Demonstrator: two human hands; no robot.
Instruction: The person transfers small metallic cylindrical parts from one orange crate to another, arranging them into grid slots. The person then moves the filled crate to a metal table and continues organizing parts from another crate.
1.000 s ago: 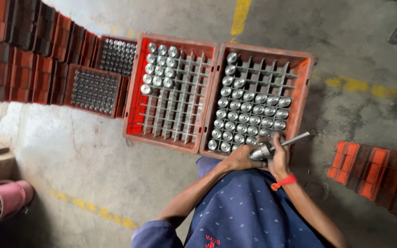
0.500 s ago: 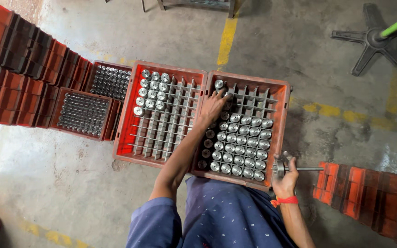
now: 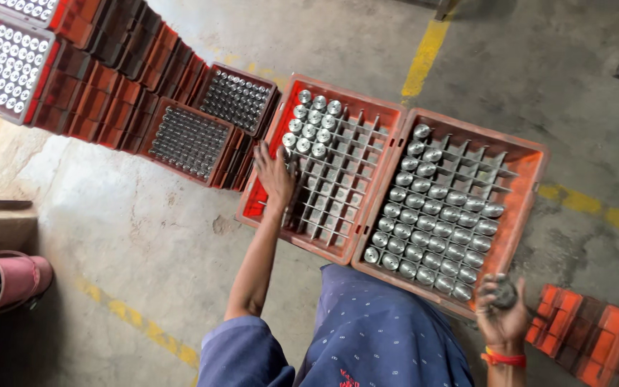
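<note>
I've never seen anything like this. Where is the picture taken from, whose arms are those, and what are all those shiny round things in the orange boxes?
The picture comes from a camera worn on a person's head, looking straight down, so you see their own arms and blue clothing at the bottom. No machine is involved: just two bare hands.

On the concrete floor lie two orange plastic crates with grid dividers. The right crate is mostly filled with shiny round metal parts, one standing in each cell. The left crate has only a few at its far corner.

The left hand reaches into the left crate, resting on the near dividers. The right hand, with an orange band at the wrist, holds a dark metal piece beside the right crate.

To the left are stacked crates full of similar parts.
</note>
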